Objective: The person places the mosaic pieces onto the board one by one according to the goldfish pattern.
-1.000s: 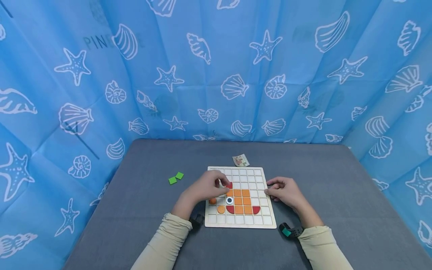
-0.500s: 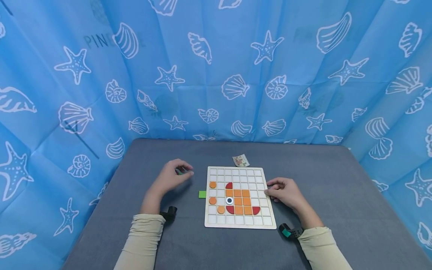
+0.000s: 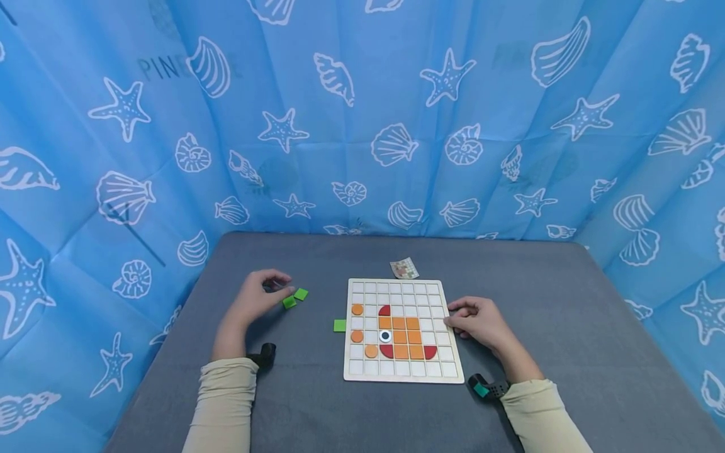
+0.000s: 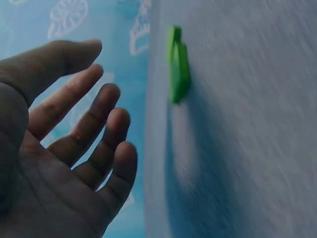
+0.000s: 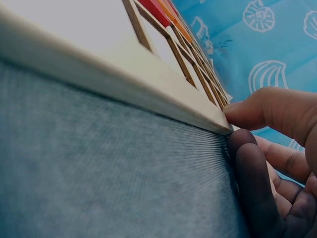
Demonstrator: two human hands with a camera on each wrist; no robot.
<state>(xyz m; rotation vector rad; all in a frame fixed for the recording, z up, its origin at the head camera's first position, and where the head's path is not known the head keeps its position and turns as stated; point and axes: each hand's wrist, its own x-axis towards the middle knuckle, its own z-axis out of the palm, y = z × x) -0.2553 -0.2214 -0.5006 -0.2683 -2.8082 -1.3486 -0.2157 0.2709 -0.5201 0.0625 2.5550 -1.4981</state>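
My left hand [image 3: 253, 298] hovers at the left, its fingers loosely curved with nothing in them. Two small green square tiles [image 3: 289, 302] lie by its fingertips; in the left wrist view these tiles [image 4: 179, 69] appear apart from the fingers. At the centre is a white gridded board [image 3: 396, 372] bearing orange square tiles [image 3: 399, 337], red rounded tiles [image 3: 430, 353], orange discs [image 3: 370, 351] and a black-and-white eye tile [image 3: 385, 336]. My right hand [image 3: 477, 321] pinches the board's right edge; up close, its thumb [image 5: 247, 110] is on top with a finger below.
A third green tile [image 3: 339, 326] sits against the board's left edge. Behind the board lies a small printed pattern card [image 3: 404, 268]. A blue shell-print curtain [image 3: 362, 126] closes off the far side of the grey table [image 3: 317, 402].
My left hand has moved from above the board leftward to the green tiles, uncovering an orange disc and the green tile by the board's edge. My right hand stays on the board's edge.
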